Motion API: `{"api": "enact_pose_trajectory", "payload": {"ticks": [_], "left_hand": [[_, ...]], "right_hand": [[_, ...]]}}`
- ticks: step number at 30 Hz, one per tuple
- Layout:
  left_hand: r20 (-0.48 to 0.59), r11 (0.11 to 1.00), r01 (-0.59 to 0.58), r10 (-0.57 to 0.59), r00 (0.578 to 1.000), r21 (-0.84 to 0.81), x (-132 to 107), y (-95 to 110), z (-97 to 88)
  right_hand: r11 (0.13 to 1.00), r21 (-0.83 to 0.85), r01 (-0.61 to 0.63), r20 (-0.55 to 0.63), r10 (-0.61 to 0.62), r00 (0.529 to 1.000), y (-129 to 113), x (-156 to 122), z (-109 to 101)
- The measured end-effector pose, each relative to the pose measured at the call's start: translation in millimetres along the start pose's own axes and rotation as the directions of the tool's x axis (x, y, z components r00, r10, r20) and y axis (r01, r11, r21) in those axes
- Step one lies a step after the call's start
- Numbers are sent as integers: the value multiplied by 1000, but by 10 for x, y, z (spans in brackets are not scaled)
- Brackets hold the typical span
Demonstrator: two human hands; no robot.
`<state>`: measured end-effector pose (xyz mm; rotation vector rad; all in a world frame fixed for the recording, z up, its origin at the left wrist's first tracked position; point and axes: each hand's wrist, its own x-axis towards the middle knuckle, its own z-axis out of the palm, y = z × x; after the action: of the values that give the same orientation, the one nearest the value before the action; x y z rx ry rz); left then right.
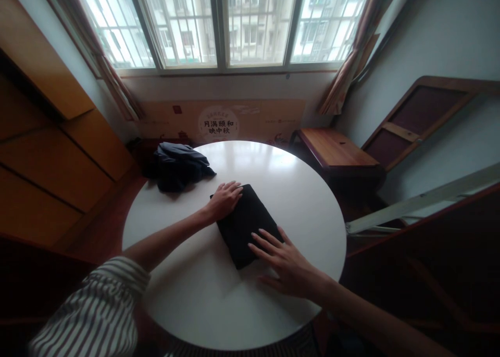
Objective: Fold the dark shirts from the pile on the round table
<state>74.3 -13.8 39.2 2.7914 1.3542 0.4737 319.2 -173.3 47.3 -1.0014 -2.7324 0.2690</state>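
Note:
On the white round table lies a flat black rectangle (247, 219), which looks like folded cloth, set at a slant. My left hand (225, 199) rests flat across its far left corner, fingers stretched out. Over its near right edge, my right hand (279, 255) has its fingers spread, with the fingertips on the black surface and the thumb over the tabletop. Neither hand grips anything. A crumpled heap of dark blue and black clothes (179, 167) sits at the table's far left edge, apart from both hands.
The round white table (308, 195) fills the middle. Behind it are a printed cardboard panel (250, 120) and a barred window (255, 23). A wooden stool or chair seat (338, 147) stands at the far right, and orange-brown cabinets (54, 174) line the left.

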Motion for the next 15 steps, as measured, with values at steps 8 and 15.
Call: {"api": "enact_pose_trajectory", "payload": {"ticks": [8, 15], "left_hand": [[-32, 987, -162, 162, 986, -7, -1004, -31, -174], [87, 995, -105, 104, 991, 2, -869, -434, -126]], "right_hand": [[979, -72, 193, -139, -201, 970, -79, 419, 145], [951, -73, 301, -154, -309, 939, -47, 558, 266]]}}
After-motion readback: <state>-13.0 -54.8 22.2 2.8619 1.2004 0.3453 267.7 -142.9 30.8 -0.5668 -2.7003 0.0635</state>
